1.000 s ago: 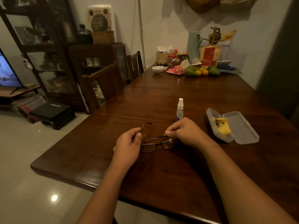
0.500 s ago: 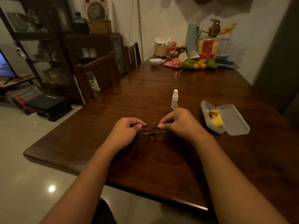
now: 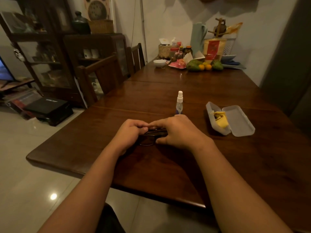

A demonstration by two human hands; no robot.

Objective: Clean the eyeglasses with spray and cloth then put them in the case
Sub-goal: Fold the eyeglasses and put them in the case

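Observation:
Dark-framed eyeglasses point(image 3: 149, 139) lie low over the brown wooden table point(image 3: 168, 174), mostly hidden between my two hands. My left hand point(image 3: 129, 133) grips their left side and my right hand point(image 3: 175, 132) covers and grips their right side, fingertips meeting over the top. A small clear spray bottle point(image 3: 179, 103) with a white cap stands upright just beyond my right hand. To the right lies an open translucent glasses case point(image 3: 235, 121) with a yellow cloth point(image 3: 220, 121) bunched in its left half.
Fruit, jars, a white bowl point(image 3: 159, 63) and a basket crowd the table's far end. Two wooden chairs point(image 3: 101, 76) stand along the left side. Dark cabinets point(image 3: 50, 56) and a black box point(image 3: 48, 110) on the tiled floor are further left.
The raised temple arm has been folded down. My hands have closed together over the glasses, which now show far less.

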